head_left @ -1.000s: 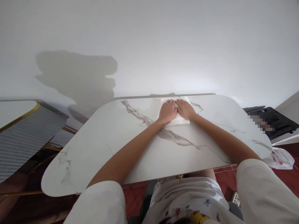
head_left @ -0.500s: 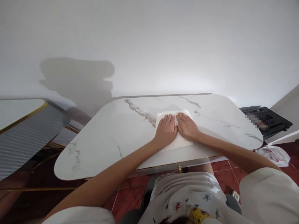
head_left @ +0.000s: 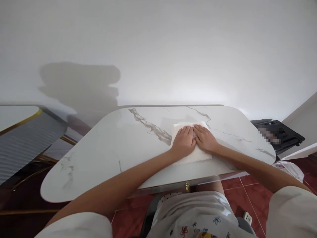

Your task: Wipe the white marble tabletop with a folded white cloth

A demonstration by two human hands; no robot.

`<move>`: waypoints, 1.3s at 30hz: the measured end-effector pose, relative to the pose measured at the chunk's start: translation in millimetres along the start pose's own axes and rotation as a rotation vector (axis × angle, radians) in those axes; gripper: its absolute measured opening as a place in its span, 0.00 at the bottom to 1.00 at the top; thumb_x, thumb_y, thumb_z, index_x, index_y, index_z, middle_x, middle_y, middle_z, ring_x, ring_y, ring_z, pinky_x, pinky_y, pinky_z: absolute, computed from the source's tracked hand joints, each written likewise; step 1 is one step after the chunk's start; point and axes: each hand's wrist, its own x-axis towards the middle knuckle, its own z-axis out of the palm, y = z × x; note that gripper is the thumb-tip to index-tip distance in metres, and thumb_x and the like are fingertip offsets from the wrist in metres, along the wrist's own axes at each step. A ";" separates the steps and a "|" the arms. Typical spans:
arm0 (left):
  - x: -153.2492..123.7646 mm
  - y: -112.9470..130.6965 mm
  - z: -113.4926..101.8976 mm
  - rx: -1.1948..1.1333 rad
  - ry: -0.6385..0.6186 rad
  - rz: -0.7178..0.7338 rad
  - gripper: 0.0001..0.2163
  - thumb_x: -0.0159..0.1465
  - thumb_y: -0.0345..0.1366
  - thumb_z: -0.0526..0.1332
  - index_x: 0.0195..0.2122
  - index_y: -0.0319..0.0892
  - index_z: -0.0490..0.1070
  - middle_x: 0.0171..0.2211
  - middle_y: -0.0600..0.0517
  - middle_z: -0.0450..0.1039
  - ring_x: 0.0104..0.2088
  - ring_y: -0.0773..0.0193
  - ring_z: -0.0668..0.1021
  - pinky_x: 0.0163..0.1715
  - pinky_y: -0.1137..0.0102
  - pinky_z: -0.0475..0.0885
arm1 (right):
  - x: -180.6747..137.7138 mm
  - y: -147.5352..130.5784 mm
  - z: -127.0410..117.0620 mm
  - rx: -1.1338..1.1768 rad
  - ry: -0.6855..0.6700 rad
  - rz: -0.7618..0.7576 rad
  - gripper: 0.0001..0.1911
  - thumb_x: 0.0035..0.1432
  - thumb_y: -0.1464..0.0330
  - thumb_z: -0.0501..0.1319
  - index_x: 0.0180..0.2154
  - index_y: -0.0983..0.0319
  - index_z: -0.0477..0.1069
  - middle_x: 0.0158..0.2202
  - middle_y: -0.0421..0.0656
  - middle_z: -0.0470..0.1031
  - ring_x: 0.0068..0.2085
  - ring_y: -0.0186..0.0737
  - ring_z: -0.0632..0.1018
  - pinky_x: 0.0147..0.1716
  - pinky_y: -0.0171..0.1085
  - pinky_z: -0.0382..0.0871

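Note:
A folded white cloth [head_left: 196, 158] with a slightly wavy near edge lies on the marble-patterned tabletop [head_left: 99, 152]. My left hand [head_left: 183, 141] rests palm down on its left part, fingers stretched forward. Beside it, my right hand [head_left: 205, 138] presses on the right part with its fingers also lying forward. Both hands meet near the middle of the cloth. A small pale bit shows between the thumbs, too small to make out. The palms hide much of the cloth.
A white wall [head_left: 158, 49] rises behind the table. At left stands a ribbed grey cabinet [head_left: 29, 142] with gold trim. A black case-like object [head_left: 289, 132] and a clear plastic bag [head_left: 292, 168] are at right. A socket block [head_left: 247, 217] lies on the red tiles.
Both hands and the cloth sit slightly farther right on the tabletop than before. The view has also shifted a little. The hands stay flat on the cloth.

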 end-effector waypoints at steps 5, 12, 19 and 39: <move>62.9 -40.0 12.3 -0.039 0.038 0.017 0.22 0.63 0.31 0.50 0.57 0.32 0.66 0.59 0.36 0.68 0.62 0.50 0.68 0.63 0.56 0.62 | 62.4 28.1 8.2 -0.032 0.025 0.034 0.26 0.64 0.72 0.46 0.61 0.72 0.63 0.64 0.55 0.64 0.65 0.48 0.64 0.64 0.48 0.58; 110.7 -92.5 14.6 -0.031 0.083 -0.033 0.18 0.64 0.30 0.48 0.52 0.34 0.69 0.53 0.38 0.72 0.57 0.53 0.72 0.61 0.59 0.64 | 142.2 48.5 25.6 -0.011 0.034 -0.007 0.23 0.66 0.73 0.46 0.59 0.71 0.65 0.62 0.53 0.66 0.63 0.45 0.66 0.63 0.43 0.57; 144.2 -101.0 25.3 0.006 0.087 -0.045 0.17 0.64 0.28 0.48 0.49 0.34 0.69 0.50 0.39 0.73 0.54 0.52 0.73 0.57 0.59 0.66 | 172.9 77.7 33.4 0.030 0.018 -0.020 0.24 0.66 0.73 0.44 0.60 0.72 0.63 0.63 0.53 0.65 0.64 0.45 0.65 0.63 0.43 0.57; 160.0 -47.9 44.2 -0.055 0.065 0.044 0.19 0.66 0.30 0.48 0.56 0.34 0.65 0.57 0.38 0.69 0.60 0.52 0.68 0.61 0.57 0.61 | 123.4 120.8 19.1 -0.032 0.049 0.061 0.27 0.65 0.72 0.44 0.62 0.73 0.61 0.65 0.56 0.62 0.66 0.50 0.61 0.65 0.51 0.56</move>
